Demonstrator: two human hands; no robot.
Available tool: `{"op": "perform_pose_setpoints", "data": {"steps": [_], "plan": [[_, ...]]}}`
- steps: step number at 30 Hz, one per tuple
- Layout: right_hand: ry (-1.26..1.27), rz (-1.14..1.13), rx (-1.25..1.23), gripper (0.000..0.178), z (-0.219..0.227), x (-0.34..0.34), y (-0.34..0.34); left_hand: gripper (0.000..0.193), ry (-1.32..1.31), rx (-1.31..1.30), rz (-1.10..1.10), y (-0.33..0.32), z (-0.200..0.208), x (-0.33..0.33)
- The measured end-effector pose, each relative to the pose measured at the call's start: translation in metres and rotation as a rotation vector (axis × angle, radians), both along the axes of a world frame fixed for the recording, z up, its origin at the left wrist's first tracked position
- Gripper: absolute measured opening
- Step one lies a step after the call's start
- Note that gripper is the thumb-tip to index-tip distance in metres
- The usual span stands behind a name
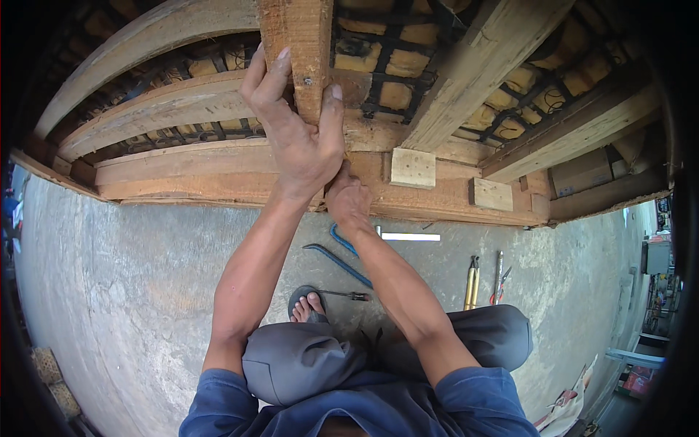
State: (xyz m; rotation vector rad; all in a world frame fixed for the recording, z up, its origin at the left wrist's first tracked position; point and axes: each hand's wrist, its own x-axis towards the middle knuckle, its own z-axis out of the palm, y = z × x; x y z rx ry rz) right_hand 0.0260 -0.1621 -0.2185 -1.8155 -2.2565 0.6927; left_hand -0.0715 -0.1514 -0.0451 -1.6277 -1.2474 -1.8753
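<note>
A wooden beam (313, 54) of an upturned furniture frame points down toward me. My left hand (298, 142) is closed round its near end, with fingers on one side and the thumb on the other. Just below and to the right, my right hand (349, 198) is closed against the frame's front rail (240, 171), under the beam. Its fingertips are hidden, and I cannot make out what they hold, if anything. Two small wood blocks (413, 167) are fixed along the rail to the right of my hands.
Black webbing, springs and yellowish padding (408, 64) show between the frame's beams. On the concrete floor (145, 262) lie a blue pry bar (338, 264), a white strip-like piece (411, 237), a yellow-handled tool (472, 284) and red-handled pliers (499, 288). A dark thin tool (338, 294) lies near my sandalled foot.
</note>
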Motion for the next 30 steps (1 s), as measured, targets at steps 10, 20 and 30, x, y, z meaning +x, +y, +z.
{"op": "perform_pose_setpoints", "data": {"steps": [10, 20, 30], "plan": [[0.036, -0.025, -0.216, 0.046, 0.016, 0.019, 0.003, 0.073, 0.043, 0.022, -0.016, 0.003, -0.007, -0.012], [-0.005, 0.001, -0.066, 0.053, 0.012, 0.004, -0.013, 0.078, 0.029, 0.01, -0.021, -0.002, -0.015, -0.012], [-0.125, 0.12, 0.046, 0.061, -0.007, -0.006, -0.027, 0.076, 0.068, -0.019, 0.005, -0.003, -0.011, -0.011]]}}
